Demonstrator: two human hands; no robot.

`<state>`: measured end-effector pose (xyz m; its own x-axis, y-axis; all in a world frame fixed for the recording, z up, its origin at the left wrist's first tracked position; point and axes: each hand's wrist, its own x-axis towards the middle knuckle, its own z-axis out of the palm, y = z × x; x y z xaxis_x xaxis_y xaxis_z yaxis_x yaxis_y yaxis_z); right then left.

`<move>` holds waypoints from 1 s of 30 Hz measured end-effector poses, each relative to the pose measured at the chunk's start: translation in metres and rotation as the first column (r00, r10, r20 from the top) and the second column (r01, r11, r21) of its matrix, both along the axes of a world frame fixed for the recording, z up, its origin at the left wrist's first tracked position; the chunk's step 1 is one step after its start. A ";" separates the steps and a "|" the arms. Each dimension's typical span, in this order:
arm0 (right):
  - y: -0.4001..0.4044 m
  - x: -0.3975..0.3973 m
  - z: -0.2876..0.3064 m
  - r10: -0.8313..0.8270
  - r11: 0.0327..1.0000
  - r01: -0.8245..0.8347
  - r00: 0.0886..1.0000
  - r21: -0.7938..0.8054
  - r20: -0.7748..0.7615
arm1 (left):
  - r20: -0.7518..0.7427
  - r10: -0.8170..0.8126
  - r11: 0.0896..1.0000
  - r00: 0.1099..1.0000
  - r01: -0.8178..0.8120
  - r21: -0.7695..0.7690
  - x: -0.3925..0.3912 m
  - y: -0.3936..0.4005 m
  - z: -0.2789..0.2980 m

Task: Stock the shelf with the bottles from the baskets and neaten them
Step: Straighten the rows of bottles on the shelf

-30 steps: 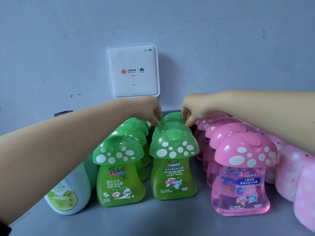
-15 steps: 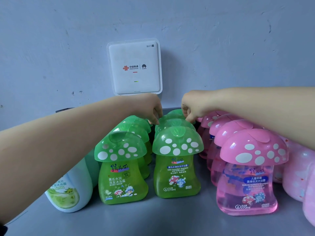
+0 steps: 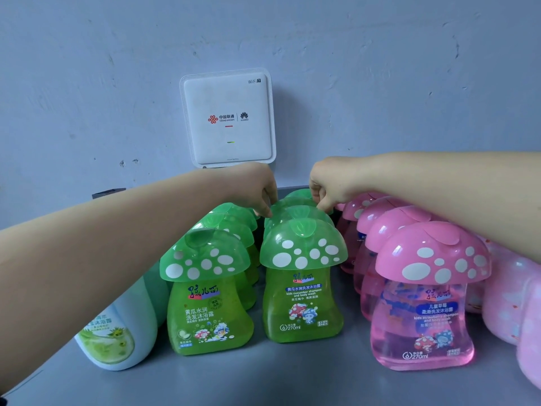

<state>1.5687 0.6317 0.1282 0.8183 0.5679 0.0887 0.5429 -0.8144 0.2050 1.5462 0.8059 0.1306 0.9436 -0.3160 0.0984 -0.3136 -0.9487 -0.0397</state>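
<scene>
Both the left hand (image 3: 257, 189) and right hand (image 3: 328, 186) pinch, fingers curled, a rear green bottle (image 3: 295, 206) mostly hidden behind the front green bottle (image 3: 303, 276).

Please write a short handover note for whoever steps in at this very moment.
Left hand and right hand: both reach to the back of the right green row, fingers curled on a rear green mushroom-cap bottle.
Placed: two green rows, pink mushroom-cap bottles to the right, a white bottle far left, all on the grey shelf.
Left: square up the rows; baskets are out of view.
</scene>
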 end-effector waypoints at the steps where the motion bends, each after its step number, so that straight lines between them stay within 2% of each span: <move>1: 0.000 0.000 0.000 0.002 1.000 -0.002 1.000 -0.001 -0.004 | -0.003 0.000 1.000 1.000 0.000 0.004 0.000 0.000 0.000; 5: -0.003 -0.001 0.011 0.014 1.000 -0.013 0.999 0.016 -0.047 | -0.005 0.004 1.000 1.000 -0.004 0.021 0.001 0.002 0.008; 10: -0.014 0.008 0.040 -0.003 0.991 0.007 1.000 0.136 -0.030 | 0.046 0.049 0.998 0.998 -0.047 -0.046 0.010 0.007 0.027; 15: -0.016 0.031 0.038 -0.057 0.997 0.060 0.996 0.053 -0.063 | 0.023 0.026 0.999 0.999 -0.025 -0.032 0.033 -0.007 0.025; 20: -0.009 0.044 0.014 -0.068 0.996 0.061 0.991 -0.059 -0.117 | -0.036 -0.006 0.999 0.999 0.008 0.049 0.055 -0.013 0.012; 30: 0.000 0.051 0.006 -0.019 0.999 0.015 0.996 -0.045 -0.084 | -0.062 -0.026 0.997 0.998 0.031 0.075 0.067 -0.006 0.007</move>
<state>1.6194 0.6316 0.1340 0.8313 0.5558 -0.0059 0.5461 -0.8146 0.1953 1.6132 0.8002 0.1378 0.9376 -0.3474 0.0156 -0.3447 -0.9343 -0.0907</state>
